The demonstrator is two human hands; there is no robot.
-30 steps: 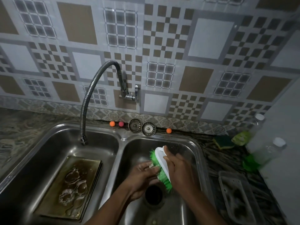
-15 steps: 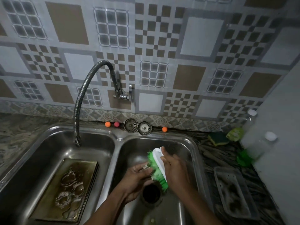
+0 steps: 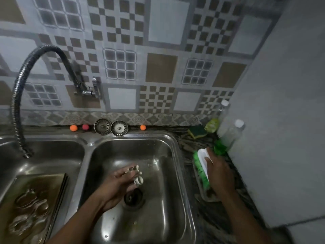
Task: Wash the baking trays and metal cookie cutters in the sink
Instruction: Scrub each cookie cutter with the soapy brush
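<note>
The wall tiles (image 3: 161,69) run grey, white and tan, in checkerboards and grids. The brush (image 3: 202,166) has bright green bristles and a white back. There's an orange ball (image 3: 73,128), a pink ball (image 3: 85,127) and a second orange ball (image 3: 143,127). The counter (image 3: 216,224) is dark and mottled. The baking tray (image 3: 44,187) looks brownish-gold, and the cookie cutter (image 3: 138,180) pale silver.

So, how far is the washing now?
Done: no finished piece shows set aside. In hand: the left hand holds one small cookie cutter over the right basin, while the right hand holds the green brush at the plastic dish on the counter. Left: the stacked baking trays in the left basin, with more cutters lying on them.
</note>
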